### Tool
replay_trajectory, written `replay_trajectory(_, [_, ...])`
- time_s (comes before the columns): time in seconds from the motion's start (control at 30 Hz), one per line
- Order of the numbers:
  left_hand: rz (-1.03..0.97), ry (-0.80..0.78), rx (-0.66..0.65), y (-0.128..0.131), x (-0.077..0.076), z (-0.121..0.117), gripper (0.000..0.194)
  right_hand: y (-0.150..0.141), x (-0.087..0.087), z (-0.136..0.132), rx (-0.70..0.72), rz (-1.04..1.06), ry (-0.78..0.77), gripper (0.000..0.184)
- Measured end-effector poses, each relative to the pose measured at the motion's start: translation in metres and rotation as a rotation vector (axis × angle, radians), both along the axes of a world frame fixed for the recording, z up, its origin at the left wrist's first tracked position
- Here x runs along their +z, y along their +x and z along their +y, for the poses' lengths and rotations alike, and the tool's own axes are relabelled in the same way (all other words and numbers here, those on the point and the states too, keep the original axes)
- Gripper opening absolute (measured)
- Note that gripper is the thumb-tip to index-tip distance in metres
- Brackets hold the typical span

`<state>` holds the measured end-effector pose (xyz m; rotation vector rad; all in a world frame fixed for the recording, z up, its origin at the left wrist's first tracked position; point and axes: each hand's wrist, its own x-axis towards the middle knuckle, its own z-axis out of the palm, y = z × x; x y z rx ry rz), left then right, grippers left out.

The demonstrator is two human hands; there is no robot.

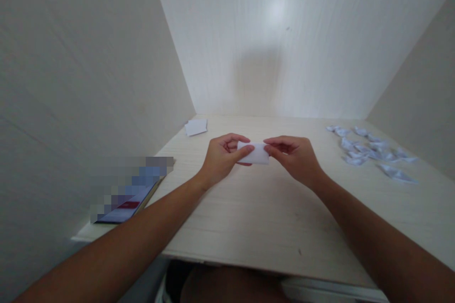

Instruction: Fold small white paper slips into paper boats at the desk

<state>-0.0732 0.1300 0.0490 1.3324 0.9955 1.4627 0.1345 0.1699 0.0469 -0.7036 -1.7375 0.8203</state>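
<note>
A small white rectangle of paper (259, 155) is held up over the middle of the table, between both hands. My left hand (227, 151) grips its left end, thumb on the near face and fingers behind and below. At the upper right corner, my right hand (289, 151) pinches the paper between thumb and forefinger. The sheet looks folded, though its layers cannot be made out. Over on the right of the table lie several folded white paper pieces (373, 147) in a loose cluster, with one folded piece (396, 173) nearer to me.
A small stack of white paper (196, 127) rests at the back left. Along the left wall lies a flat tablet-like object (131, 199), partly blurred out. Walls enclose the pale table (249, 227) at the left, back and right; its front edge is close to my lap.
</note>
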Motion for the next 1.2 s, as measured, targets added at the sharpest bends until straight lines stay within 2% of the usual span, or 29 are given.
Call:
replay_trajectory(0.07, [0.008, 0.004, -0.009, 0.0003, 0.0002, -0.0006, 0.042, -0.0023, -0.0023, 0.0002, 0.033, 0.067, -0.089, 0.022])
replay_trajectory(0.17, [0.030, 0.000, -0.023, 0.0014, 0.0005, -0.0024, 0.043, -0.0048, -0.0032, -0.0006, 0.074, 0.117, -0.144, 0.026])
replay_trajectory(0.53, [0.046, -0.078, -0.049, -0.0016, -0.0027, -0.0013, 0.044, -0.0021, 0.0015, -0.0004, 0.059, 0.061, -0.159, 0.023])
replay_trajectory(0.63, [0.062, -0.085, -0.054, -0.0010, -0.0026, -0.0013, 0.043, -0.0018, 0.0016, -0.0014, 0.045, 0.000, -0.123, 0.022])
replay_trajectory(0.77, [0.113, -0.096, -0.100, 0.0016, -0.0017, -0.0031, 0.041, -0.0016, 0.0028, -0.0048, 0.010, -0.232, 0.019, 0.016])
replay_trajectory(0.87, [0.139, -0.101, -0.122, 0.0029, -0.0019, -0.0044, 0.039, -0.0013, 0.0031, -0.0062, 0.015, -0.361, 0.070, 0.018])
replay_trajectory(1.0, [0.162, -0.098, -0.134, 0.0018, -0.0022, -0.0038, 0.038, -0.0003, 0.0015, -0.0041, 0.042, -0.414, 0.069, 0.021])
replay_trajectory(1.2, [0.207, -0.035, -0.109, -0.0021, -0.0021, -0.0002, 0.035, 0.0025, -0.0008, 0.0032, 0.072, -0.357, -0.029, 0.020])
